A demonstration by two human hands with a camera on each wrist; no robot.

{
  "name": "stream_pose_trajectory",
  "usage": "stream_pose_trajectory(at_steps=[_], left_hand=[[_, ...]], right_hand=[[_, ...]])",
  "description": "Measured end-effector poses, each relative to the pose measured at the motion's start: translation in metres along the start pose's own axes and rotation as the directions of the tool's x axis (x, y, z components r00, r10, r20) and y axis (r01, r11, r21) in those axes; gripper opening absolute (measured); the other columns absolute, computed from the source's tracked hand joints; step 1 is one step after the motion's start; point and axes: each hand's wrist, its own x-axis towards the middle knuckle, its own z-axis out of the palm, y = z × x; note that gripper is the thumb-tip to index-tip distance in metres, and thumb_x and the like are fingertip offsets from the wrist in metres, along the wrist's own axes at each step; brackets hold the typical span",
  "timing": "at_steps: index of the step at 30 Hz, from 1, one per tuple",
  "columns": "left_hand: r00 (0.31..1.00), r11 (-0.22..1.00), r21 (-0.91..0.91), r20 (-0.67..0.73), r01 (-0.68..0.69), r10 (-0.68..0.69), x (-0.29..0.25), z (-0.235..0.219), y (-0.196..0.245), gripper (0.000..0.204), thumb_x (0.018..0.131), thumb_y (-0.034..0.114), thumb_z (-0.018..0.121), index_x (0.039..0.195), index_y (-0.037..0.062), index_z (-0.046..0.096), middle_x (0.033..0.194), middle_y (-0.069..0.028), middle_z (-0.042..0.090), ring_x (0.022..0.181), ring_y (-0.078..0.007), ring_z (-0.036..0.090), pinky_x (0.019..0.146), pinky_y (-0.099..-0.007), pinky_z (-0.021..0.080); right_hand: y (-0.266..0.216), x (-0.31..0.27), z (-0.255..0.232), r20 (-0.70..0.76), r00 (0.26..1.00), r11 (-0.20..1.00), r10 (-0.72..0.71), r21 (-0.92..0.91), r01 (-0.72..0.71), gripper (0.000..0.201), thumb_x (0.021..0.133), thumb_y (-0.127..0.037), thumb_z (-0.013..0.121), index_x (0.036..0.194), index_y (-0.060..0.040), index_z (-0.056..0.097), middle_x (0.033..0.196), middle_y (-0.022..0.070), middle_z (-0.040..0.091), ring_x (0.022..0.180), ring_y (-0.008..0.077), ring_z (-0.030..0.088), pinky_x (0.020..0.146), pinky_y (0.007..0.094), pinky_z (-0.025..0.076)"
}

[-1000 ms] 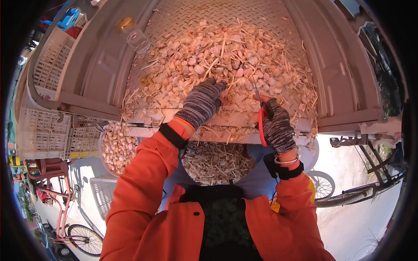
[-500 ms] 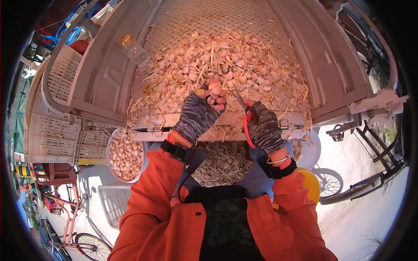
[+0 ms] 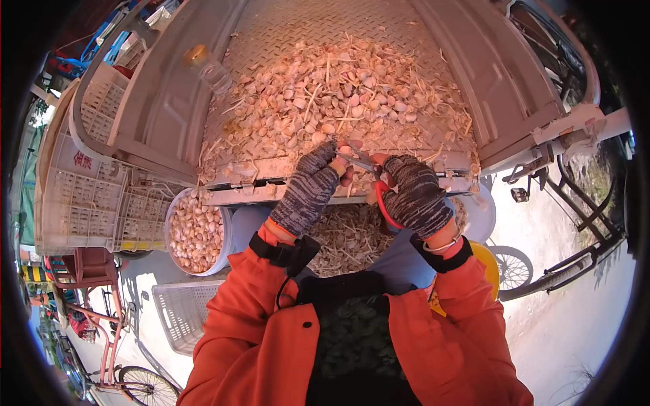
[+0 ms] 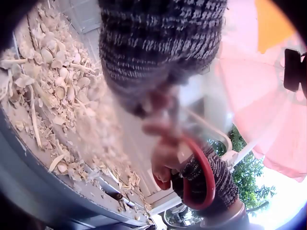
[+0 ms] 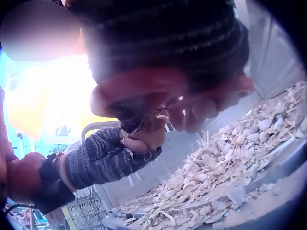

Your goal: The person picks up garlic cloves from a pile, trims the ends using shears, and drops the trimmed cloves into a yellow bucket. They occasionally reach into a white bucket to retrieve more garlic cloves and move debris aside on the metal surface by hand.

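My left hand (image 3: 306,189), in a grey knitted fingerless glove, holds garlic (image 3: 347,151) at its fingertips, over the near edge of a metal truck bed. My right hand (image 3: 414,193), gloved alike, grips red-handled scissors (image 3: 384,206). Their blades point left and meet the garlic at the left fingertips. In the left wrist view the red scissor handle (image 4: 207,182) loops round the right fingers, and the left fingertips are blurred. Beyond both hands lies a heap of garlic (image 3: 305,101) mixed with dry stalks and skins.
A bucket (image 3: 169,247) of garlic stands left below the bed edge. Cut stalks (image 3: 349,243) are gathered between the person's legs. A clear jar (image 3: 215,76) with a yellow lid stands by the left side wall. Plastic crates (image 3: 81,196) are at left, a yellow bucket (image 3: 486,271) at right.
The left hand has come back from the heap with garlic, turning from palm-up with several pieces to holding garlic at the fingertips. The right hand has brought the scissors left to it.
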Motion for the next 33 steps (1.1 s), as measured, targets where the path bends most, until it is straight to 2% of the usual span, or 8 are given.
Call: stream_pose_trajectory(at_steps=[4,6,11,15,19,22,25,33], left_hand=[[1.0,0.997,-0.073,-0.008,-0.009,0.008,-0.005,0.0,0.001,0.035,0.098,0.025,0.051,0.123,0.001,0.054,0.084,-0.0026,0.055,0.073,-0.0094,0.05,0.065,-0.0252,0.045],[0.995,0.974,-0.226,-0.084,0.023,-0.043,-0.01,-0.007,-0.009,0.03,0.097,0.027,0.052,0.114,0.0026,0.053,0.087,-0.0034,0.058,0.069,-0.0093,0.049,0.064,-0.025,0.045],[0.973,0.857,-0.506,-0.23,-0.098,-0.025,-0.039,-0.03,-0.033,0.025,0.096,0.024,0.055,0.114,0.0068,0.052,0.086,-0.0016,0.059,0.064,-0.0085,0.049,0.057,-0.0227,0.043],[0.819,0.981,-0.134,-0.573,-0.142,0.041,-0.105,-0.117,-0.007,0.024,0.096,0.022,0.054,0.114,0.0061,0.052,0.077,-0.0035,0.06,0.061,-0.0068,0.051,0.053,-0.0216,0.044],[0.502,0.95,0.302,-0.835,0.074,0.226,-0.199,-0.272,-0.037,0.028,0.092,0.017,0.058,0.118,0.0055,0.055,0.099,-0.0043,0.063,0.075,-0.01,0.057,0.067,-0.0235,0.049],[0.495,0.823,0.482,-0.817,0.302,0.296,-0.239,-0.349,-0.07,0.044,0.087,0.02,0.063,0.126,0.004,0.052,0.12,-0.014,0.058,0.105,-0.0234,0.057,0.092,-0.0338,0.045],[0.462,0.261,0.49,-0.871,0.832,0.165,-0.24,-0.355,-0.065,0.059,0.082,0.023,0.067,0.132,0.001,0.046,0.136,-0.0218,0.045,0.13,-0.0338,0.039,0.109,-0.0399,0.029],[0.736,0.644,0.764,-0.424,-0.021,0.527,-0.1,-0.174,0.007,0.021,0.086,0.003,0.057,0.106,0.0061,0.064,0.098,-0.0158,0.061,0.093,-0.0317,0.058,0.083,-0.0377,0.046]], right_hand=[[-0.022,0.01,-0.009,0.23,0.945,0.932,0.233,0.225,-0.284,0.047,0.072,-0.005,0.069,0.118,-0.0079,0.061,0.081,0.0113,0.061,0.074,0.0238,0.06,0.069,0.0308,0.049],[-0.026,0.016,0.01,-0.024,0.852,0.678,0.522,0.619,-0.398,0.053,0.072,0.0,0.069,0.123,-0.0071,0.057,0.086,0.0081,0.062,0.075,0.0182,0.058,0.07,0.0287,0.048],[-0.058,0.022,0.075,-0.083,0.995,0.862,0.057,0.507,-0.007,0.054,0.074,0.001,0.07,0.125,-0.0054,0.055,0.088,0.0056,0.059,0.077,0.0146,0.054,0.072,0.029,0.048],[-0.065,0.026,0.114,0.025,0.977,0.651,0.213,0.741,-0.161,0.054,0.073,0.003,0.069,0.124,-0.0053,0.055,0.085,0.0063,0.058,0.075,0.0157,0.055,0.073,0.0291,0.049],[-0.015,0.073,0.132,0.01,0.976,0.877,0.218,0.436,-0.201,0.052,0.074,0.003,0.065,0.124,-0.0073,0.056,0.088,0.0084,0.061,0.077,0.0187,0.059,0.073,0.0313,0.051],[-0.014,0.108,0.147,0.167,0.986,0.979,-0.023,0.206,-0.012,0.045,0.076,-0.004,0.065,0.12,-0.0076,0.057,0.093,0.0127,0.064,0.082,0.0286,0.063,0.075,0.0372,0.051],[-0.012,0.129,0.171,0.291,0.956,0.998,-0.025,-0.049,0.041,0.043,0.077,-0.011,0.065,0.119,-0.0081,0.057,0.095,0.0151,0.064,0.086,0.0329,0.063,0.075,0.0409,0.051],[-0.014,0.152,0.167,0.349,0.935,0.998,-0.058,0.031,0.051,0.038,0.078,-0.016,0.065,0.114,-0.0071,0.058,0.089,0.0167,0.066,0.084,0.0344,0.064,0.075,0.0418,0.051]])
